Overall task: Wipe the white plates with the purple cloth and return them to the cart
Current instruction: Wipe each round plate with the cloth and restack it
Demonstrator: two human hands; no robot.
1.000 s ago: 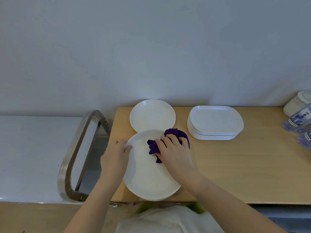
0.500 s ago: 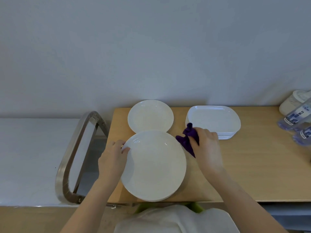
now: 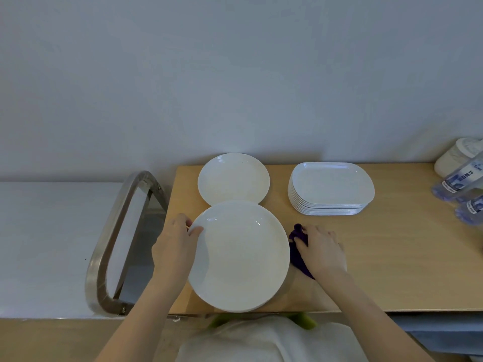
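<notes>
Two clear bottles [image 3: 462,186] at the table's [image 3: 407,257] right edge carry blue-and-white labels whose writing is too blurred to read, and behind them stands a white jar [image 3: 456,156] whose contents cannot be seen. The left hand [image 3: 176,244] pinches the left rim of the near round plate [image 3: 239,257], thumb on top, while the right hand [image 3: 322,250] rests curled over the purple cloth [image 3: 296,253] on the table just right of that plate, seemingly gripping it. A second round plate [image 3: 233,178] lies behind, a stack [image 3: 330,188] of rounded oblong plates to its right, and the cart handle [image 3: 122,244] stands left of the table.
</notes>
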